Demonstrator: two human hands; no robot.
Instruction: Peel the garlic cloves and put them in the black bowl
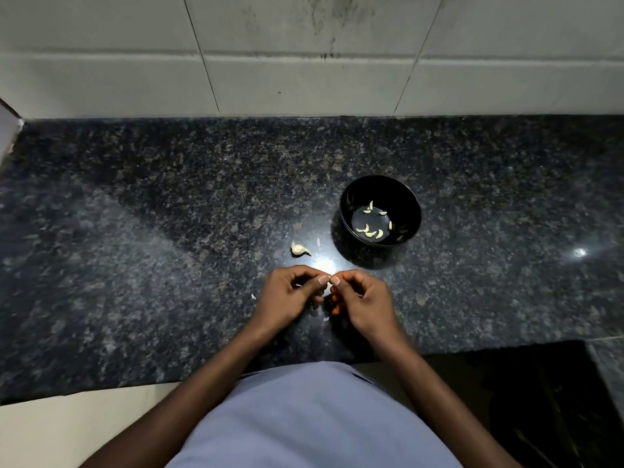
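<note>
Head view: my left hand (290, 292) and right hand (363, 298) meet thumb to thumb above the granite counter (135, 231), fingers curled, pinching a small garlic clove (326, 292) between them; it is mostly hidden, so I cannot tell how far it is peeled. The black bowl (410, 197) stands beyond my right hand, peeled cloves (370, 233) lying in its bottom. An unpeeled garlic piece (299, 248) lies just left of the bowl. Skin scraps (253, 296) dot the counter near my hands.

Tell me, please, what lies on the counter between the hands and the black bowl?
In the head view, only bare counter with a bright light glare separates the hands from the black bowl.
</note>
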